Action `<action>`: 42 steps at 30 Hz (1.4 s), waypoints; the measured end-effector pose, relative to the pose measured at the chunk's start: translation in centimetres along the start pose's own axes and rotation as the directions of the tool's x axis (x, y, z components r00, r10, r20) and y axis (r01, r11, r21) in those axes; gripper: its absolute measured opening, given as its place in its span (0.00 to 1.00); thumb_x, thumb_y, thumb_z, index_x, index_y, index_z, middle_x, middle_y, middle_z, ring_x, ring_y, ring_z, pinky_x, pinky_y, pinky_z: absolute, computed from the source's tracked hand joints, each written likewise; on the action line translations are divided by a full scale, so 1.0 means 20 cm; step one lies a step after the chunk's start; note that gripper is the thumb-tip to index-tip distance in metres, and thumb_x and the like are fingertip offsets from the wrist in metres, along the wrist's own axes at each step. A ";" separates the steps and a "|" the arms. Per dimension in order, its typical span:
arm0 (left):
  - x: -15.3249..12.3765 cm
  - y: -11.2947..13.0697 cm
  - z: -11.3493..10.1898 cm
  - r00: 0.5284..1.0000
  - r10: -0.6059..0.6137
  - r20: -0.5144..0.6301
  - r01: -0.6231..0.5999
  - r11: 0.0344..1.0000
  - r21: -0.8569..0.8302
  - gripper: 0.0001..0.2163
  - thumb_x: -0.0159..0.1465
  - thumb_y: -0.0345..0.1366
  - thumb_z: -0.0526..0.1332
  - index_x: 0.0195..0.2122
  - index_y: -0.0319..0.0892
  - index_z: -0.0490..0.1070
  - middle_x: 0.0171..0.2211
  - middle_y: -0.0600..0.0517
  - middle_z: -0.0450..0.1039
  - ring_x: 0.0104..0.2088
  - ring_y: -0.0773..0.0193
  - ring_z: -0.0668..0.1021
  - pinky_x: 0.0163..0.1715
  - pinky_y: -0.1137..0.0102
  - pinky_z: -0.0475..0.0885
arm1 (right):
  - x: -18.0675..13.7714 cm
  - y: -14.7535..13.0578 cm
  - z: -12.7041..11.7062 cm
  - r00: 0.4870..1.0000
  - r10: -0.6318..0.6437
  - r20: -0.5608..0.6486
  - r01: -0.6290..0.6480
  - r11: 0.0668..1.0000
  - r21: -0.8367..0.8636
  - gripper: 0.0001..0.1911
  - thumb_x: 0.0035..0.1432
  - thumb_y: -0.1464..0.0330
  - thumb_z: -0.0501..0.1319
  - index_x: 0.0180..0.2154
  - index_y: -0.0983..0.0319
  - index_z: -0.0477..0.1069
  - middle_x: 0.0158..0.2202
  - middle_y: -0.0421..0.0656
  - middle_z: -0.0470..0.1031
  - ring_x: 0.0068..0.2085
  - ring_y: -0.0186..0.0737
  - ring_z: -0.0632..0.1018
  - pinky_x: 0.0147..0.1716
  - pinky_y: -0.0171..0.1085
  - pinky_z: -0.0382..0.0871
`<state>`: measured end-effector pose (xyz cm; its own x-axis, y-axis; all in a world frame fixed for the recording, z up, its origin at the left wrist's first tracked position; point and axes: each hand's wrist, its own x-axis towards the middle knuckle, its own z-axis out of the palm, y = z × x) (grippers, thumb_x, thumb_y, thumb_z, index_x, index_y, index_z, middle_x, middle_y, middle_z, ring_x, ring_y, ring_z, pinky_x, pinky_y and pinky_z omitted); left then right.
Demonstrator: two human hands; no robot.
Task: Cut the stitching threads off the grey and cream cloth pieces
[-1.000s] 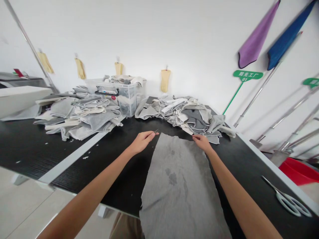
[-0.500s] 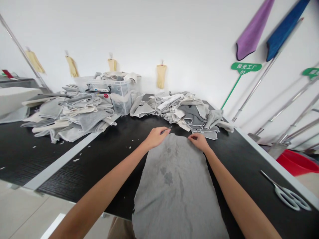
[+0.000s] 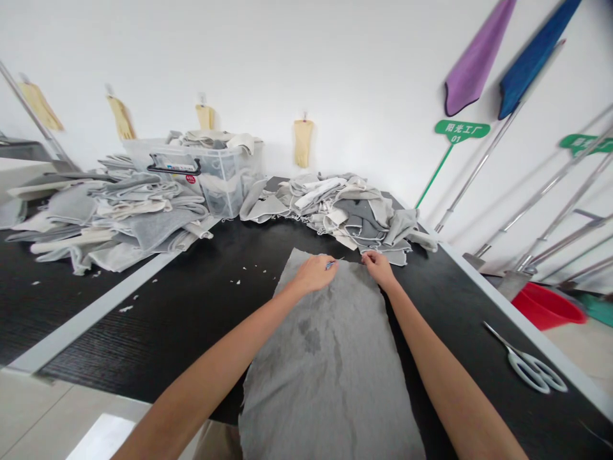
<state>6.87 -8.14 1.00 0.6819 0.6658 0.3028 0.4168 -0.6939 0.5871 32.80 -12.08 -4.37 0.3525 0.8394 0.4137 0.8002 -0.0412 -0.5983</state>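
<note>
- While pinching at the far right corner of the cloth (image 3: 330, 377), works along its far edge, by the look of it, with a small tool (image 3: 330, 264).
- Wraps the left grip (image 3: 316, 273) around the tool, fingers curled in rather than spread, over the cloth near its far edge.
- Points the tool's thin tip rightward, toward the right grip (image 3: 379, 267); cannot tell its kind, nor whether parted or together at the tip.
- Presses thumb and fingertips of the right grip together at the corner, seemingly on the edge itself; too small to tell edge from loose thread.
- Spreads the cloth lengthwise over the surface (image 3: 205, 313) and out past the bottom of view, with dark patches (image 3: 312, 340) nearer than the left grip.
- Calls next, as a judgement, for a firm right pinch, a taut edge between both grips and a careful tip clear of the fingers.
- Just beyond both grips, a heap (image 3: 364, 207); farther left, a clear box (image 3: 221, 188); well apart at right, scissors (image 3: 531, 369).
</note>
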 end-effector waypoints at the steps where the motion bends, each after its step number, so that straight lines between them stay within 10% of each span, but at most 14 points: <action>1: -0.01 -0.01 0.01 1.000 -0.006 0.005 0.006 1.000 0.006 0.14 0.67 0.41 0.54 0.45 0.46 0.78 0.44 0.46 0.81 0.44 0.53 0.81 0.44 0.65 0.72 | 0.00 0.00 0.00 1.000 -0.009 0.004 0.009 1.000 0.004 0.15 0.55 0.62 0.54 0.30 0.64 0.74 0.27 0.45 0.78 0.30 0.40 0.76 0.32 0.37 0.69; 42: -0.11 -0.05 0.05 0.999 -0.023 0.027 0.021 0.997 0.074 0.18 0.69 0.44 0.50 0.51 0.49 0.75 0.43 0.49 0.81 0.44 0.53 0.81 0.43 0.64 0.73 | 0.01 0.05 -0.01 0.992 0.113 -0.053 -0.098 0.967 0.235 0.20 0.50 0.52 0.59 0.26 0.64 0.72 0.25 0.46 0.76 0.28 0.41 0.75 0.32 0.39 0.69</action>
<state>5.52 -9.20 -1.02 0.6880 0.6742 0.2687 0.4747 -0.6980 0.5361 33.90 -12.07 -4.71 0.4659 0.7996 0.3788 0.6253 0.0054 -0.7804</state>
